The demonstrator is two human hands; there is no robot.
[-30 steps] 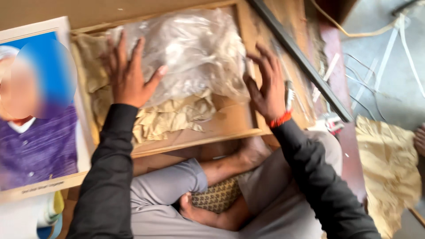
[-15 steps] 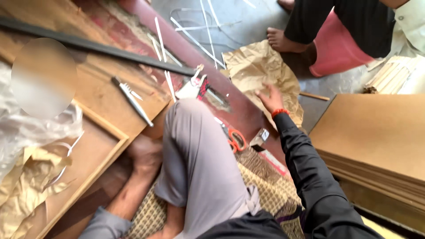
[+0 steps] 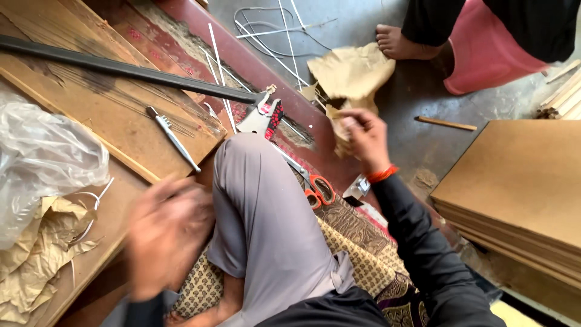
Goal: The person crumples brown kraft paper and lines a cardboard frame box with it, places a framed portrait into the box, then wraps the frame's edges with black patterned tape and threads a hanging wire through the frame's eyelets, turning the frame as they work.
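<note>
Head view, only one angle here. Brown paper [image 3: 351,75] lying crumpled on the dark floor, past the knee [image 3: 251,163], reaching toward a bare foot [image 3: 396,41] of somebody else at the top edge. Looks light, thin and floppy, probably tears easily, so no real weight to fight; best grabbed by a bunched edge rather than flat, since a flat sheet would just slide on that floor.

Right hand [image 3: 363,139] just beyond the knee, fingers curled in and pinched on the near, lower corner of that paper, thumb side hidden, so closed on it as far as can be told. Orange band at the wrist.

Left hand [image 3: 166,233] on the near side of the knee, badly motion-blurred. Fingers seem spread and empty, nothing visibly in them, but too smeared to call for sure. Not touching the paper at all, well apart from it.

Around the knee: scissors [image 3: 315,188] with orange handles just to the right of it on the patterned mat, pliers [image 3: 263,115] with red-black grips just above it, a small metal tool [image 3: 172,138] on the wooden board [image 3: 91,103] to its left, long dark bar [image 3: 121,68] across that board. Plastic bag [image 3: 42,157] and more crumpled paper far left. Stack of brown boards [image 3: 520,188] far right.
</note>
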